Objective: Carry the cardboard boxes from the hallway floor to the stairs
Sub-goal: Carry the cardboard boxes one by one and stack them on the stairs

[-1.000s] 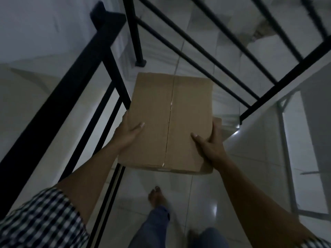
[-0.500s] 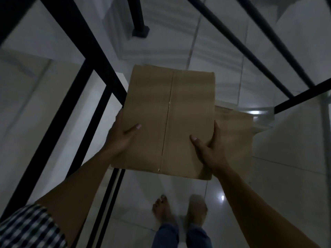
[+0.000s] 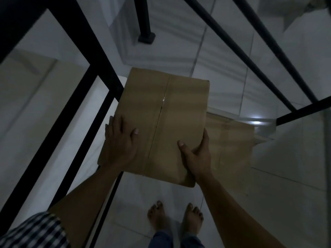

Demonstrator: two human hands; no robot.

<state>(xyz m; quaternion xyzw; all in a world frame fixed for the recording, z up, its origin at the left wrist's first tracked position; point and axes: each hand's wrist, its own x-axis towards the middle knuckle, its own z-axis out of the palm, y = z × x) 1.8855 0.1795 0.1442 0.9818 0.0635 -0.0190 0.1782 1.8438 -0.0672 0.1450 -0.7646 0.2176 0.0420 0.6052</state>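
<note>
The left hand grips the near left edge of the cardboard box. Its thumb lies flat on the top face, and its fingers curl down over the side and out of sight beneath. The right hand clasps the near right corner the same way, with the thumb pressed on top and the fingers held together along the right wall. How they sit under the box cannot be seen. The box is held level in the air in front of the person, above the tiled floor, with its closed centre seam running away from the body. A second cardboard box lies lower and to the right. It is blurred and partly covered by the held box and the right wrist, and whether it rests on the landing or on a step is hard to tell in the dim light. A black railing slants down just beside the held box's left edge. A railing post stands on the floor beyond, and more black bars cross at the far right. Bare feet stand on open tile under the box's near edge. A checked sleeve is cut off at the lower left corner.
</note>
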